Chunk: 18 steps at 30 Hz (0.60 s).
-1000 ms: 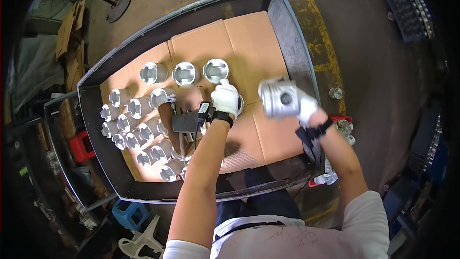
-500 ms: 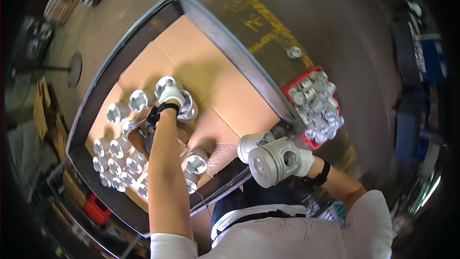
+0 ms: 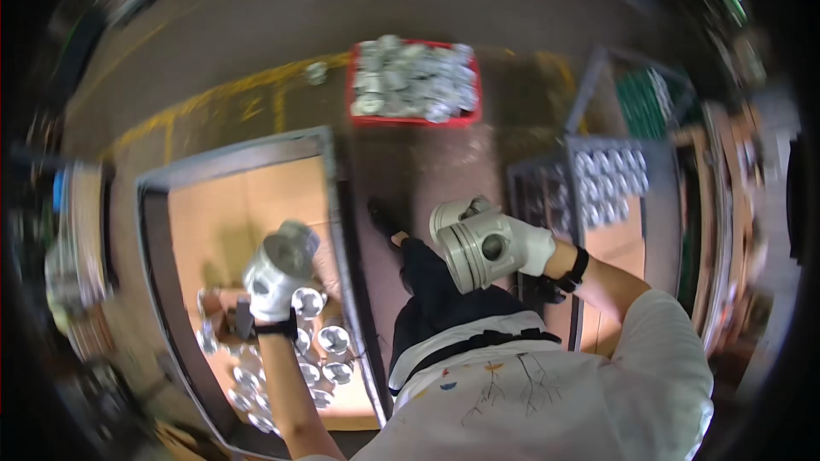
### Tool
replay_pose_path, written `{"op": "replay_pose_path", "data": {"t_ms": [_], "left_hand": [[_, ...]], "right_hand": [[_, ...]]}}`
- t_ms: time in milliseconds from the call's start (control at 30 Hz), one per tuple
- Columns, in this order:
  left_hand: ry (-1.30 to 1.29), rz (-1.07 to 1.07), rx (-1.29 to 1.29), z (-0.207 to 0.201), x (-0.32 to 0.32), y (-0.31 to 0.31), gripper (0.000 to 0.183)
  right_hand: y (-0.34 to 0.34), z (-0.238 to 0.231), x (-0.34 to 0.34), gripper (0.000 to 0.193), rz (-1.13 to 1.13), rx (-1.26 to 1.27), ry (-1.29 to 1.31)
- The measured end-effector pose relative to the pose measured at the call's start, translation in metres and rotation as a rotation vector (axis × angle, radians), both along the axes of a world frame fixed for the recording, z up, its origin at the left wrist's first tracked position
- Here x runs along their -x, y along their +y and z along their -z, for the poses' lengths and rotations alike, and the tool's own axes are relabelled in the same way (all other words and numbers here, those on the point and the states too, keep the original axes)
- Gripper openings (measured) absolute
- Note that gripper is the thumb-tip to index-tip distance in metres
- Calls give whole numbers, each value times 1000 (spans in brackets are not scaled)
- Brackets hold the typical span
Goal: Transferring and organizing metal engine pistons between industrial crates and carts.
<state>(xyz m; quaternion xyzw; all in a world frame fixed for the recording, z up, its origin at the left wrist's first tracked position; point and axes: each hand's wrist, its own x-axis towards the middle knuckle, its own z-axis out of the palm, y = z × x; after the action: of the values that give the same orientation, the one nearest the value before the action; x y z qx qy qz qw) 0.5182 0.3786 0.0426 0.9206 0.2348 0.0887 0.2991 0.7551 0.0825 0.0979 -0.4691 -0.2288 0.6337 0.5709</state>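
My right hand (image 3: pixel 536 249), in a white glove, grips two silver engine pistons side by side in front of my body. The nearer piston (image 3: pixel 468 258) shows its ring grooves and round pin hole; the other piston (image 3: pixel 453 212) is partly behind it. Over the cardboard-lined bin at the left, my gloved left hand (image 3: pixel 270 297) is closed round a silver piston (image 3: pixel 289 258). A second piston (image 3: pixel 301 235) seems to be held just beyond it, though motion blurs both. Below that hand several pistons (image 3: pixel 334 340) stand on the cardboard.
The left bin has a grey rim (image 3: pixel 239 152). A red crate (image 3: pixel 415 121) heaped with silver parts sits on the floor ahead, a loose part (image 3: pixel 316 73) beside it. At right, another bin (image 3: pixel 576 205) holds rows of pistons (image 3: pixel 611 183). A green crate (image 3: pixel 645 102) stands beyond.
My view and body have turned right, bringing the right-hand bin into sight. My left hand has lifted from among the standing pistons and now holds pistons. The right hand keeps its two.
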Motion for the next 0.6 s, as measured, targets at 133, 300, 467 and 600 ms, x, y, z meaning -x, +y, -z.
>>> {"op": "replay_pose_path", "data": {"t_ms": [133, 300, 467, 600], "left_hand": [[-143, 175, -396, 25, 28, -72, 25], [20, 715, -181, 48, -61, -181, 28], [147, 84, 1249, 171, -47, -211, 31], [365, 338, 996, 120, -156, -306, 34]], "right_hand": [[-137, -14, 1, 35, 270, -62, -225], [-364, 107, -28, 40, 498, 124, -644], [-473, 50, -75, 77, 764, 444, -490], [-597, 113, -168, 41, 88, 881, -1129]]}}
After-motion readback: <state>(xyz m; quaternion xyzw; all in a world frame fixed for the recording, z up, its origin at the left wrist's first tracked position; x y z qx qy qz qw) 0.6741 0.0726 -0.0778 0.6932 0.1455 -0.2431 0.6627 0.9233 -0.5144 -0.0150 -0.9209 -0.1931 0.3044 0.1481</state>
